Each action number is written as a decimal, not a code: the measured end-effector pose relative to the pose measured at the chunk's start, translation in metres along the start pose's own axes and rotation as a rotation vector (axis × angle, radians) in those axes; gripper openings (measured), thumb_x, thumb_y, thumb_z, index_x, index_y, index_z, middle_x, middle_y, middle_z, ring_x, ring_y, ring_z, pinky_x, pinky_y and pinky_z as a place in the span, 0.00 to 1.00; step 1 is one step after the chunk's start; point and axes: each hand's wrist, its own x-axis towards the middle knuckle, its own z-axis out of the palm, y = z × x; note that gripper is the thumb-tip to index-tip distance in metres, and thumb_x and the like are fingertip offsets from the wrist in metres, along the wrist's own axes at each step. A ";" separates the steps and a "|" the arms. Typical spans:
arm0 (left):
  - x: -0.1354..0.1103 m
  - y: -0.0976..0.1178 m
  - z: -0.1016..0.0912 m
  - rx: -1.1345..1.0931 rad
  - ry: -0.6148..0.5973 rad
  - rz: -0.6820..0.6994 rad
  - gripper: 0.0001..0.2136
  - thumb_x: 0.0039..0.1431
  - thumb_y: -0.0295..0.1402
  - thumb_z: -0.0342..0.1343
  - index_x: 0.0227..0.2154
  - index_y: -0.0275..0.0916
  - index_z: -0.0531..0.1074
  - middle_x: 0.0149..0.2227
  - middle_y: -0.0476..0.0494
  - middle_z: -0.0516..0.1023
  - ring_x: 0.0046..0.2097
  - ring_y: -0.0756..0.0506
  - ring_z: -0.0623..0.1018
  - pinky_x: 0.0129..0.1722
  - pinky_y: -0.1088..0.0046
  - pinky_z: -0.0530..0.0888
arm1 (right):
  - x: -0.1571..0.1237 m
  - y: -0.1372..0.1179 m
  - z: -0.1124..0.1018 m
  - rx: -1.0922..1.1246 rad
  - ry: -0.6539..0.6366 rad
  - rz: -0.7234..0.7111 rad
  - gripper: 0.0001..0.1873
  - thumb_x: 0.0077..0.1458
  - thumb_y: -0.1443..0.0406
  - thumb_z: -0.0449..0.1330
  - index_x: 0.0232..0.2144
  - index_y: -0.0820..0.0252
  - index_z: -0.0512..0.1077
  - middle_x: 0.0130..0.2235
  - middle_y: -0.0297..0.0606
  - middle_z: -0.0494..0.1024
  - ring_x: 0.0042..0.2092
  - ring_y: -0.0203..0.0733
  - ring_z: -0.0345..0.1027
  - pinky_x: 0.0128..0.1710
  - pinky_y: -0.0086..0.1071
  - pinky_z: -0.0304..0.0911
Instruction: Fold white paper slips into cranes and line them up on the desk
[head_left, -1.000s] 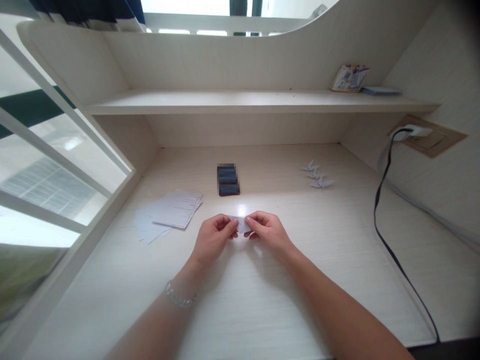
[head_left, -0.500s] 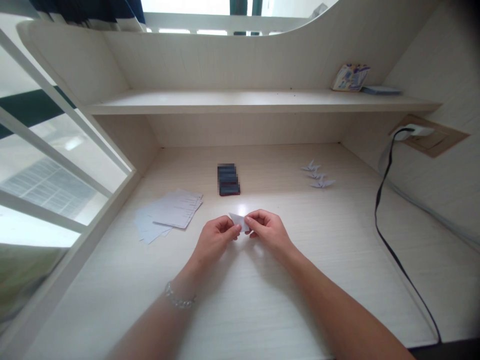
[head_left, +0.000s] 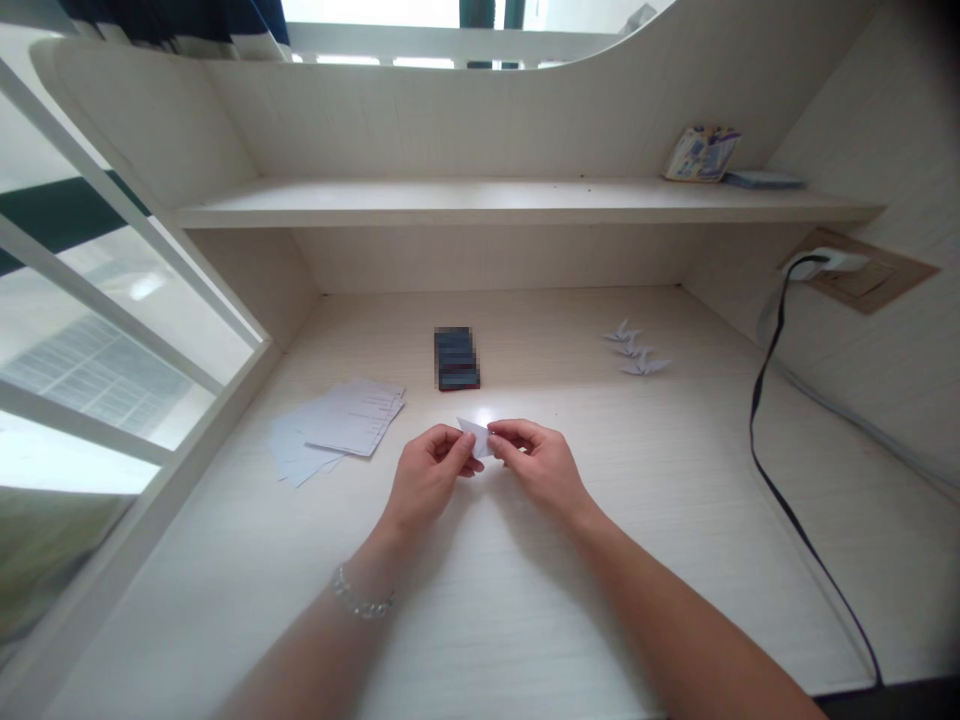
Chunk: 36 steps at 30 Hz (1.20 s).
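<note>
Between my two hands is a small folded piece of white paper [head_left: 475,436], held just above the desk. My left hand [head_left: 433,470] pinches its left side with thumb and fingers. On its right edge, my right hand [head_left: 534,462] grips with the thumb and index finger. The fingers cover parts of the paper, so its full shape is hidden. Beyond the hands lies a dark phone-like rectangle [head_left: 457,358], blurred on its face. Three small white paper cranes [head_left: 634,350] rest at the back right. Loose white paper sheets [head_left: 352,420] overlap to the left of my hands.
A shelf [head_left: 487,195] spans the back, carrying a colourful packet [head_left: 701,154] and a flat bluish item [head_left: 763,180]. A black cable [head_left: 765,460] runs from the wall socket [head_left: 862,270] down the desk's right side. Slatted railing [head_left: 112,420] borders the left.
My left thumb has shifted up and slightly left on the folded paper. My right hand's fingers have drawn closer together on its edge, and the paper has moved up slightly.
</note>
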 end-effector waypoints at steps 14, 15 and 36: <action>0.000 0.002 0.001 0.051 -0.007 0.096 0.09 0.54 0.37 0.56 0.29 0.36 0.73 0.36 0.42 0.76 0.36 0.47 0.74 0.37 0.73 0.71 | 0.003 0.004 0.001 0.203 -0.083 0.081 0.13 0.44 0.58 0.65 0.25 0.62 0.69 0.27 0.35 0.72 0.29 0.37 0.66 0.26 0.30 0.63; 0.000 0.003 0.001 0.044 -0.015 0.100 0.09 0.54 0.37 0.56 0.29 0.36 0.73 0.35 0.43 0.76 0.36 0.48 0.74 0.37 0.74 0.70 | 0.003 0.004 0.001 0.228 -0.099 0.085 0.13 0.44 0.58 0.65 0.26 0.62 0.69 0.27 0.35 0.72 0.29 0.37 0.66 0.25 0.29 0.63; 0.001 -0.003 -0.001 -0.265 -0.075 -0.024 0.06 0.50 0.33 0.61 0.28 0.34 0.73 0.30 0.44 0.75 0.34 0.48 0.74 0.37 0.71 0.69 | 0.001 0.002 0.000 0.233 -0.225 0.043 0.14 0.43 0.61 0.66 0.34 0.61 0.74 0.29 0.35 0.73 0.31 0.36 0.67 0.32 0.33 0.66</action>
